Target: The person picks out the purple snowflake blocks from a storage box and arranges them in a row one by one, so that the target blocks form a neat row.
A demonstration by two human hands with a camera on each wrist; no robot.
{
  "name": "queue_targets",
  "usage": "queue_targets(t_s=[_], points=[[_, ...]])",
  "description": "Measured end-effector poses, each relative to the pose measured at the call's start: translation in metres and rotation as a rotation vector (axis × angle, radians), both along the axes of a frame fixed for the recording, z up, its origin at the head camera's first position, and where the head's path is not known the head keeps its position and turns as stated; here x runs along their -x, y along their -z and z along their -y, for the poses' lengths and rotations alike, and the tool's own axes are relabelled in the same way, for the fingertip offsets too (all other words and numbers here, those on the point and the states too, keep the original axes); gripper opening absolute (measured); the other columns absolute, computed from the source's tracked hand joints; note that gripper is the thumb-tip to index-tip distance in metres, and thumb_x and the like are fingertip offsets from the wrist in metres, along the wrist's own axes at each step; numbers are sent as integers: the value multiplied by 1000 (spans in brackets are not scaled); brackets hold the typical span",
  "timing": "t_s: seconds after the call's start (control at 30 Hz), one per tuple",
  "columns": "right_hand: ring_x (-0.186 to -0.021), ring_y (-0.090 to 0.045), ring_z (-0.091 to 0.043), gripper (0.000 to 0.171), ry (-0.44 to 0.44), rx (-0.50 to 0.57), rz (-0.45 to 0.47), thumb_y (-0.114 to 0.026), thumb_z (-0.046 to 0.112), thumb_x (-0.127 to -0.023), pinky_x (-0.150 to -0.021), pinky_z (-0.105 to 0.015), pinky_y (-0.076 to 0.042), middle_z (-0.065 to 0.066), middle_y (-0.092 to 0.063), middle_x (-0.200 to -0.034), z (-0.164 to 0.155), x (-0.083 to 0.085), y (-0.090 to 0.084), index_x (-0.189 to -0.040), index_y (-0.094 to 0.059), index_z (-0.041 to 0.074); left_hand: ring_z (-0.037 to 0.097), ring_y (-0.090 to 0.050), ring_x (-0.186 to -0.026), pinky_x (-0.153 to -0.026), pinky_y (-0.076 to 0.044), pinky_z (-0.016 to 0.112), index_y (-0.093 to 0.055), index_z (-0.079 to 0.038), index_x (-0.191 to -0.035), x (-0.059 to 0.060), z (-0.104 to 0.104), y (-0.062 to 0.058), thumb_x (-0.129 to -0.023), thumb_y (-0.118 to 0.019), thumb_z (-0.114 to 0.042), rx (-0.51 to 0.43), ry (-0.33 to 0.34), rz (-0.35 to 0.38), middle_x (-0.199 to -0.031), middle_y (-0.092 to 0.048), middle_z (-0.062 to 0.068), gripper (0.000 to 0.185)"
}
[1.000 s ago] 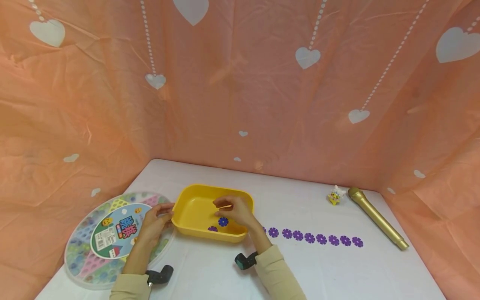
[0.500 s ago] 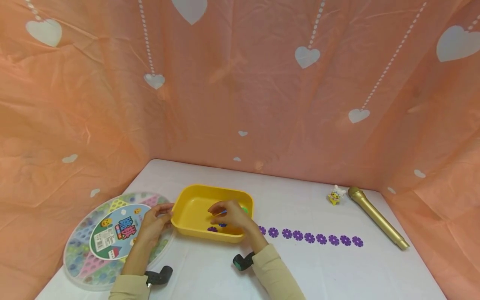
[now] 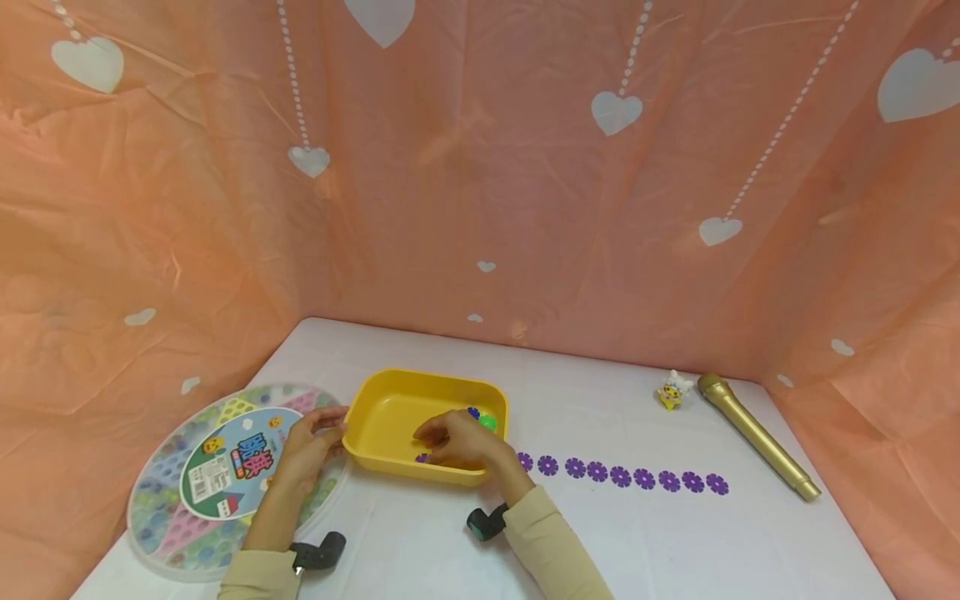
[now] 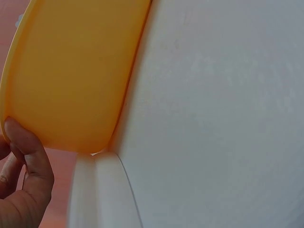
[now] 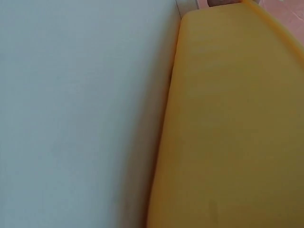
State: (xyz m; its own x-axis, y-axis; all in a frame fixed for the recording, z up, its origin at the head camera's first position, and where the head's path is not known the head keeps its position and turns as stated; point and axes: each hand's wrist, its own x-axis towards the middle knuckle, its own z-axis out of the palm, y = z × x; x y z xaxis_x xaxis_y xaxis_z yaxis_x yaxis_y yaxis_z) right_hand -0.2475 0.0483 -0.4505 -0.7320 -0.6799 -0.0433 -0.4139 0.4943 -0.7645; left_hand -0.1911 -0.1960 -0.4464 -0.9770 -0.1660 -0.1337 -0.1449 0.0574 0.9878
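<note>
Left hand [image 3: 311, 442] grips the left rim of the yellow tray [image 3: 390, 404], thumb curled on the edge, steadying it on the white table [image 3: 600, 542]; right hand [image 3: 457, 440] is down inside the tray, fingers bent over a purple flower piece [image 3: 422, 457]; blue piece [image 3: 473, 412] and green piece [image 3: 488, 422] lie by the far right wall. Probably best to keep the tray braced and pinch one piece by its edge. Whether the right fingers actually hold anything: cannot tell, knuckles cover it. Row of purple flowers [image 3: 621, 476] lies on the table just right of the tray. Wrist views show only tray wall and table; round game box [image 3: 225, 475] partly under the left arm.
</note>
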Motion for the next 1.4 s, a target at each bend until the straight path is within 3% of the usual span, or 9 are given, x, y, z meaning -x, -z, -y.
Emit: queue_targets(t_s=[0.17, 0.47, 0.83, 1.13, 1.4], points=[[-83, -61, -6, 28, -56, -1, 36, -68, 1, -82, -74, -16, -50, -1, -68, -101, 0, -1, 0, -110, -68, 6, 14, -53, -77, -64, -49, 21, -43, 6, -129, 0, 0, -1, -92, -48, 1, 6, -6, -8, -108, -47, 12, 38], [-81, -59, 0, 25, -168, -49, 14, -64, 3, -86, -74, -15, -49, 9, -67, -94, -1, -4, -2, -109, -69, 12, 12, -53, -74, -63, -49, 21, -43, 8, -129, -1, -1, -1, -92, -50, 2, -5, -12, -16, -107, -47, 12, 38], [-85, -57, 1, 25, -203, -89, -12, -60, 4, -88, -81, -15, -46, 10, -66, -96, -3, -4, -1, -109, -70, 13, 13, -53, -75, -64, -50, 21, -43, 7, -128, 1, 0, 0, -92, -49, 2, 0, -3, -15, -108, -46, 12, 38], [-82, -57, 1, 17, -185, -6, -19, -61, 16, -90, -79, -16, -48, 11, -68, -93, -2, -3, 1, -103, -72, 14, 13, -53, -75, -64, -50, 22, -43, 8, -129, 0, -1, 0, -92, -49, 2, 5, -1, -8, -108, -47, 13, 38], [-75, -60, -4, 17, -152, 121, -55, -60, 16, -90, -70, -18, -51, 7, -70, -91, -2, -4, -2, -101, -72, 10, 12, -53, -74, -64, -50, 22, -43, 9, -129, -2, -1, -1, -92, -49, 2, -4, -1, -11, -108, -47, 14, 38]])
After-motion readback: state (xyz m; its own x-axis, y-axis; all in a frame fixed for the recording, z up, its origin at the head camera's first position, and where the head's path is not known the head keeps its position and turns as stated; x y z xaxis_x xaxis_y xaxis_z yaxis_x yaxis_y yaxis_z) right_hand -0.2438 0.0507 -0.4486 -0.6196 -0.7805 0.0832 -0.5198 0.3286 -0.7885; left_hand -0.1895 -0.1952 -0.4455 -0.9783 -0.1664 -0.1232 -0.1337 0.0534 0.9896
